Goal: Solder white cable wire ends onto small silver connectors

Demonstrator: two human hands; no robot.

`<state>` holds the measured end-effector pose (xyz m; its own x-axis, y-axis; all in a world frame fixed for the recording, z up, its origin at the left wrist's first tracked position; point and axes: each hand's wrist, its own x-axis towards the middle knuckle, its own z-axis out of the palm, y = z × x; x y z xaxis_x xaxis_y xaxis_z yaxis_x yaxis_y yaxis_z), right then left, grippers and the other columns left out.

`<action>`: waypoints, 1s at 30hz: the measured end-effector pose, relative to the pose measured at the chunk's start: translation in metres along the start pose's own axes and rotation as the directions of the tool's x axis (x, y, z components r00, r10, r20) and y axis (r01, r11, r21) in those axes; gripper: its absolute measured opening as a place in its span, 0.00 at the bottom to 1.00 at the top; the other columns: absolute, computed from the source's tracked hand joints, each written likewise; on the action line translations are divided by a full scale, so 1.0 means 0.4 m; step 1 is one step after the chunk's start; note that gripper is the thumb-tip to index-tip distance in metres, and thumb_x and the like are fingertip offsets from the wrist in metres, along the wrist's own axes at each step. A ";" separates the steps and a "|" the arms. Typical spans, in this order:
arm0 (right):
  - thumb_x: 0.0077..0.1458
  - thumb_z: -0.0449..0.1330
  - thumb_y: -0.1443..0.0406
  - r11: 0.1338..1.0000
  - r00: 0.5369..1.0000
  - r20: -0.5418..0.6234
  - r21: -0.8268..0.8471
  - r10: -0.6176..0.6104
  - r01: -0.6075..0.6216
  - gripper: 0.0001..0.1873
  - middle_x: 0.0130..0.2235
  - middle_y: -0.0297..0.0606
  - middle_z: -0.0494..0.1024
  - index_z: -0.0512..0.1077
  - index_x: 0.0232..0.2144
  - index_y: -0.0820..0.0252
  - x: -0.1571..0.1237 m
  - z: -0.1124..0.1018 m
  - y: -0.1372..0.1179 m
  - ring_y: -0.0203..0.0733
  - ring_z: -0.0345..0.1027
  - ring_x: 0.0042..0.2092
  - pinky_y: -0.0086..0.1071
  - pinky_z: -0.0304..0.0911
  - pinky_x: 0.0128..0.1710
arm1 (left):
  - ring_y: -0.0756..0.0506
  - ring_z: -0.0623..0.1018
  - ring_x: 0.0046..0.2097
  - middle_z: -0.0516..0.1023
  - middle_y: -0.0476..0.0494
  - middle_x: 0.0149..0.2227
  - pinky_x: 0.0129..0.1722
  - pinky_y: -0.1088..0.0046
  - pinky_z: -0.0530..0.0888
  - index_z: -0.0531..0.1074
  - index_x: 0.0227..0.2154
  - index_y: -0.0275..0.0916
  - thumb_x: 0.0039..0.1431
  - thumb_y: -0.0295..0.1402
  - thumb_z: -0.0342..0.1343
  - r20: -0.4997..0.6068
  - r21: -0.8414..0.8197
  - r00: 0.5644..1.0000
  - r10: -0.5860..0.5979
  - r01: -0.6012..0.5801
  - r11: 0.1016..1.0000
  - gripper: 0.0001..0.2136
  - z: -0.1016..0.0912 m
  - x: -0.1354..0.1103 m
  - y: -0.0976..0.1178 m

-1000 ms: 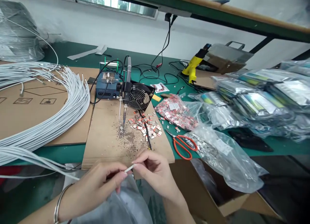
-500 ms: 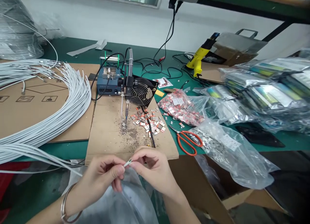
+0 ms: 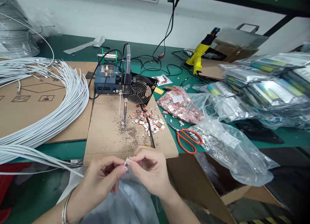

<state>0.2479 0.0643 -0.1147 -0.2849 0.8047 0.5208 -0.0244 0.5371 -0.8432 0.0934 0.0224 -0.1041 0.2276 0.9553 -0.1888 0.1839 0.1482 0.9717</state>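
My left hand (image 3: 105, 174) pinches a white cable (image 3: 125, 163) close to its end, thumb against forefinger. Thumb and fingers of my right hand (image 3: 149, 169) close on the cable's tip from the other side, so the two hands almost meet. Most of the tip is hidden by the fingertips; a small dark spot shows there. Both hands are in front of the near edge of a cardboard sheet (image 3: 101, 133). On that sheet, beyond the hands, lie a heap of small metal connectors with orange parts (image 3: 155, 124) and dark crumbs around a soldering iron's (image 3: 127, 78) tip.
A bundle of white cables (image 3: 70, 111) curves across the left. Behind the sheet stand a blue soldering station (image 3: 106, 83) and a black fan (image 3: 141, 90). Orange-handled scissors (image 3: 186, 140), bags of connectors (image 3: 180, 104) and a yellow heat gun (image 3: 200, 54) lie to the right.
My right fingertips have slid farther over the cable's tip toward my left hand, covering more of it. The view has shifted slightly.
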 end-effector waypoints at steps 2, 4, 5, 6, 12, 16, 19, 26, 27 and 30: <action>0.46 0.58 0.75 0.955 0.964 -0.091 -0.185 -0.251 0.231 0.04 0.21 0.35 0.64 0.67 0.24 0.65 -0.007 0.017 0.008 0.30 0.55 0.24 0.27 0.52 0.24 | 0.57 0.66 0.17 0.62 0.52 0.16 0.17 0.85 0.62 0.64 0.25 0.31 0.54 0.47 0.52 0.045 -0.160 0.999 -0.031 0.038 0.986 0.20 0.003 0.004 0.002; 0.42 0.58 0.77 0.804 0.869 -0.060 -0.415 -0.491 0.426 0.08 0.21 0.36 0.66 0.67 0.28 0.65 -0.009 0.024 0.009 0.31 0.54 0.25 0.29 0.50 0.25 | 0.57 0.66 0.15 0.63 0.52 0.15 0.16 0.86 0.60 0.62 0.23 0.31 0.52 0.47 0.54 0.080 -0.258 0.996 -0.028 0.048 0.965 0.20 -0.001 0.008 0.005; 0.42 0.59 0.77 0.747 0.838 -0.015 -0.463 -0.545 0.477 0.10 0.22 0.37 0.67 0.66 0.30 0.64 -0.007 0.022 0.006 0.32 0.55 0.25 0.30 0.50 0.26 | 0.57 0.66 0.15 0.63 0.52 0.15 0.15 0.86 0.59 0.61 0.23 0.31 0.52 0.47 0.54 0.095 -0.293 0.995 -0.020 0.047 0.955 0.20 -0.004 0.010 0.007; 0.42 0.59 0.76 0.743 0.837 0.015 -0.451 -0.547 0.494 0.12 0.23 0.37 0.69 0.66 0.32 0.64 -0.003 0.017 0.002 0.32 0.56 0.25 0.30 0.50 0.26 | 0.57 0.66 0.15 0.64 0.51 0.15 0.16 0.86 0.59 0.61 0.23 0.31 0.53 0.47 0.54 0.107 -0.312 0.994 -0.015 0.048 0.949 0.20 -0.009 0.011 0.009; 0.48 0.61 0.70 0.985 0.977 0.201 -0.144 -0.067 0.097 0.04 0.27 0.31 0.71 0.71 0.31 0.61 0.032 -0.035 -0.033 0.29 0.63 0.31 0.24 0.57 0.30 | 0.59 0.58 0.13 0.60 0.53 0.16 0.14 0.85 0.52 0.64 0.27 0.31 0.57 0.48 0.47 0.186 -0.209 0.983 0.004 0.036 0.977 0.20 -0.027 0.008 0.022; 0.50 0.60 0.69 0.985 0.938 0.346 -0.166 0.015 0.046 0.01 0.26 0.28 0.71 0.72 0.27 0.60 0.046 -0.061 -0.047 0.26 0.63 0.31 0.23 0.57 0.33 | 0.59 0.56 0.17 0.59 0.52 0.17 0.17 0.84 0.53 0.65 0.25 0.31 0.61 0.45 0.42 0.137 0.078 0.987 0.080 -0.091 0.993 0.21 -0.032 0.004 0.018; 0.49 0.60 0.71 0.989 0.915 0.402 -0.141 0.018 0.043 0.02 0.26 0.30 0.72 0.72 0.27 0.62 0.054 -0.067 -0.043 0.26 0.63 0.30 0.23 0.56 0.32 | 0.57 0.61 0.22 0.61 0.49 0.18 0.22 0.84 0.58 0.66 0.22 0.31 0.60 0.43 0.44 0.083 0.204 0.983 0.162 -0.175 0.963 0.20 -0.035 0.009 0.024; 0.44 0.61 0.73 0.840 0.974 -0.007 0.504 -0.226 0.198 0.05 0.21 0.33 0.67 0.68 0.24 0.63 0.037 0.044 0.032 0.29 0.57 0.25 0.28 0.53 0.29 | 0.55 0.63 0.21 0.63 0.49 0.17 0.20 0.82 0.60 0.71 0.29 0.31 0.54 0.48 0.50 -0.004 0.010 0.991 0.137 -0.137 0.990 0.20 -0.024 0.028 0.056; 0.45 0.61 0.72 0.807 0.980 -0.038 0.562 -0.195 0.182 0.04 0.21 0.33 0.66 0.69 0.24 0.61 0.031 0.064 0.041 0.30 0.56 0.25 0.29 0.53 0.29 | 0.55 0.63 0.20 0.63 0.48 0.17 0.19 0.82 0.59 0.71 0.29 0.31 0.53 0.48 0.51 -0.007 -0.022 0.992 0.127 -0.127 0.992 0.20 -0.021 0.025 0.054; 0.48 0.61 0.66 0.679 0.992 -0.063 0.725 -0.105 0.118 0.03 0.20 0.34 0.61 0.70 0.25 0.59 0.026 0.098 0.057 0.32 0.54 0.25 0.30 0.51 0.28 | 0.56 0.62 0.17 0.65 0.48 0.18 0.16 0.83 0.58 0.70 0.29 0.30 0.53 0.47 0.52 0.007 -0.133 0.996 0.085 -0.084 0.988 0.20 -0.017 0.012 0.037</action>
<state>0.2068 0.0748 -0.1337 -0.2200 0.7581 0.6139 -0.7445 0.2762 -0.6078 0.0908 0.0311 -0.0896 0.2491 0.9626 -0.1062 0.0355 0.1005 0.9943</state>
